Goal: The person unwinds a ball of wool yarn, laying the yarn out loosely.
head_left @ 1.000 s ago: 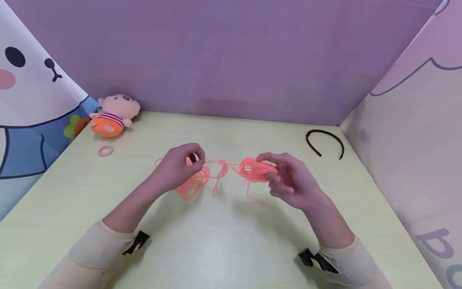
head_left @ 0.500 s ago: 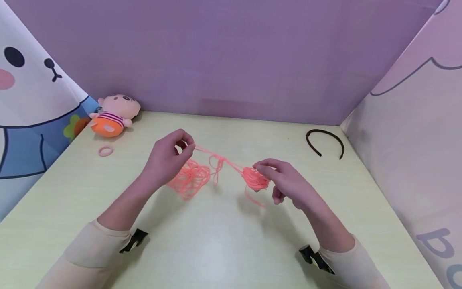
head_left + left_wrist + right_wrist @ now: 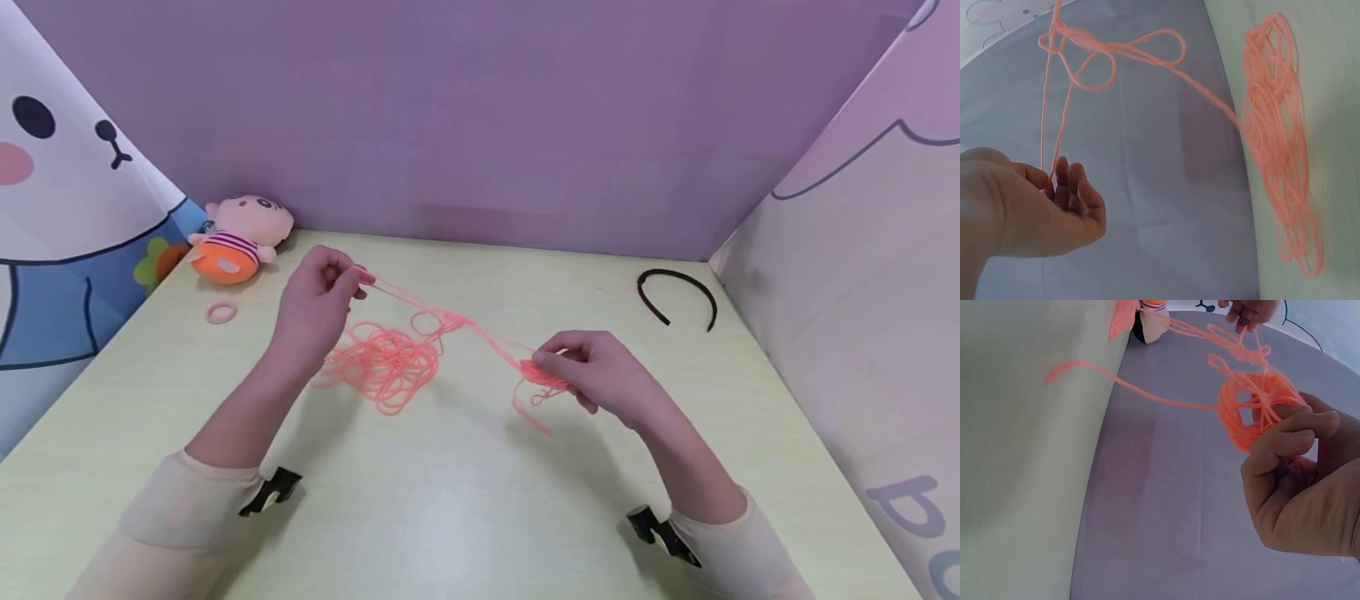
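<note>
Coral-pink yarn runs in strands between both hands. The left hand [image 3: 315,308], raised at the left, pinches a doubled strand between thumb and fingertips. In the right hand [image 3: 600,375] a small wound bundle of yarn [image 3: 1235,419] is gripped by thumb and fingers, with one loose tail hanging toward the table. Midway along the stretched strands sits a looped tangle [image 3: 450,321]. A larger loose heap of yarn [image 3: 386,367] lies on the table below and right of the left hand, joined to the tangle by strands.
At the back left a plush doll [image 3: 240,237] leans near the wall, a pink ring [image 3: 221,312] in front of it. A black headband [image 3: 675,292] lies at the back right of the pale table [image 3: 450,500]. A purple backdrop [image 3: 480,125] rises behind.
The left hand has moved left and away from the body, drawing the strand out longer. The right hand's fingers have closed over the bundle, shifting slightly right. More of the heap shows.
</note>
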A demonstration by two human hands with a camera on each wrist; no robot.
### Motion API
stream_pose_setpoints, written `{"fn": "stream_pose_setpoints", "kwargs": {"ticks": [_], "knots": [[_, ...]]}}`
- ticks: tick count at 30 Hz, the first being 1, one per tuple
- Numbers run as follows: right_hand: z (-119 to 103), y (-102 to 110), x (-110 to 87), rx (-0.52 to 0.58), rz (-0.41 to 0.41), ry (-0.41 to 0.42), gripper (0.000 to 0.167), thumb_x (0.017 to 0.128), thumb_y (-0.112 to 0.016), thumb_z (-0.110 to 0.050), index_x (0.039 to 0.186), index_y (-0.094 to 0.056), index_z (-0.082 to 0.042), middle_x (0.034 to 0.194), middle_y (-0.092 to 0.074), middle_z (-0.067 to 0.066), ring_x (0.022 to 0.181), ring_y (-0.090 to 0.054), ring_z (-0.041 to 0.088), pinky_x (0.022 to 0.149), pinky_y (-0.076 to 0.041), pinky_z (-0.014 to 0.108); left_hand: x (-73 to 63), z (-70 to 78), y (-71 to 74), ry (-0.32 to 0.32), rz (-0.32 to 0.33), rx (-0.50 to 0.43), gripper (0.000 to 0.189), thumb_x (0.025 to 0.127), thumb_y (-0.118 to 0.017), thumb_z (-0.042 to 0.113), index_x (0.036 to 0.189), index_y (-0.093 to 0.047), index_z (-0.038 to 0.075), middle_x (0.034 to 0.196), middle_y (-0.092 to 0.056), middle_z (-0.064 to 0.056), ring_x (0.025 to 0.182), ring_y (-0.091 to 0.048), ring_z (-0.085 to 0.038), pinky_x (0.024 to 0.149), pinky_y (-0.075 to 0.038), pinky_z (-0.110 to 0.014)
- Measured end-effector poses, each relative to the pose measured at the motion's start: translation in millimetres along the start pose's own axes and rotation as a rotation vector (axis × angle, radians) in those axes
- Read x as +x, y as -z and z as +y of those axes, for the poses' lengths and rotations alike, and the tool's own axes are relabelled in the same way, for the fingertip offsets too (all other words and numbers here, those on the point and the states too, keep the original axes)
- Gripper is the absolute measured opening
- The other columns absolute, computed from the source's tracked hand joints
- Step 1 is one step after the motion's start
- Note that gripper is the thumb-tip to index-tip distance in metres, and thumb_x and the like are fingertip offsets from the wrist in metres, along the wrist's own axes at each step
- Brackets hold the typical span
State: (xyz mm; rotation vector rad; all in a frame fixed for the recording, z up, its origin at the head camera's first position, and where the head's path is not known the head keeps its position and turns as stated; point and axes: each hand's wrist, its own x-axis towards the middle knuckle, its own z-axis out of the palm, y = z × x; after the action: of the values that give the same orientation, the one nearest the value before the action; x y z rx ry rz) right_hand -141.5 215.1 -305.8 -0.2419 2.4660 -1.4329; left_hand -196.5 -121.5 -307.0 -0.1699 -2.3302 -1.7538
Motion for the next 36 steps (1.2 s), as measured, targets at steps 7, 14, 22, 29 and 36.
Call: {"fn": "stream_pose_setpoints", "kwargs": {"ticks": [7, 14, 22, 29, 36], "knots": [[0.2, 8.8, -0.9, 0.051, -0.004, -0.014, 0.020, 0.098, -0.068, -0.024, 0.102, -0.075, -0.006, 0.059, -0.042, -0.003, 0.047, -0.023, 0.013, 0.046, -0.023, 0.025, 6.9, -3.4, 7.1, 0.118, 0.018, -0.439, 0.005, 0.105, -0.049, 0.008, 0.105, -0.048, 0.012, 0.074, -0.057, -0.002, 0.076, -0.056, -0.018, 0.077, -0.051, -0.026], [-2.9, 20.4, -5.7, 0.039, 0.076, -0.024, 0.026, 0.098, -0.068, -0.026, 0.084, -0.069, -0.004, 0.056, -0.030, -0.005, 0.049, -0.017, 0.013, 0.046, -0.018, 0.026, 14.7, -3.5, 27.9, 0.169, 0.166, -0.323, 0.006, 0.102, -0.059, 0.013, 0.107, -0.057, 0.015, 0.076, -0.062, 0.004, 0.063, -0.055, -0.013, 0.068, -0.053, -0.019], [-5.9, 27.0, -9.4, 0.080, 0.138, -0.030, 0.030, 0.099, -0.065, -0.025, 0.078, -0.067, -0.003, 0.056, -0.038, -0.006, 0.047, -0.021, 0.010, 0.046, -0.019, 0.024, 25.9, -15.0, 51.6, 0.277, 0.174, 0.015, 0.014, 0.104, -0.052, 0.023, 0.118, -0.053, 0.021, 0.077, -0.048, 0.002, 0.058, -0.042, -0.015, 0.053, -0.039, -0.026], [-6.0, 22.3, -8.3, 0.146, 0.085, -0.004, 0.024, 0.099, -0.064, -0.019, 0.084, -0.070, -0.001, 0.058, -0.043, -0.004, 0.048, -0.021, 0.010, 0.045, -0.018, 0.024, 23.9, -25.8, 38.6, 0.143, -0.269, 0.401, 0.045, 0.097, -0.051, 0.006, 0.140, -0.042, -0.003, 0.129, -0.048, -0.027, 0.115, -0.048, -0.043, 0.091, -0.046, -0.052], [-5.6, 17.6, -9.3, 0.192, 0.004, 0.043, 0.020, 0.100, -0.060, -0.013, 0.087, -0.071, -0.001, 0.061, -0.051, -0.002, 0.047, -0.024, 0.010, 0.045, -0.019, 0.023, -6.2, -15.4, -22.0, -0.107, -0.549, 0.363, 0.023, 0.097, -0.062, 0.008, 0.120, -0.063, 0.009, 0.117, -0.066, -0.009, 0.111, -0.061, -0.027, 0.092, -0.051, -0.047]]}}
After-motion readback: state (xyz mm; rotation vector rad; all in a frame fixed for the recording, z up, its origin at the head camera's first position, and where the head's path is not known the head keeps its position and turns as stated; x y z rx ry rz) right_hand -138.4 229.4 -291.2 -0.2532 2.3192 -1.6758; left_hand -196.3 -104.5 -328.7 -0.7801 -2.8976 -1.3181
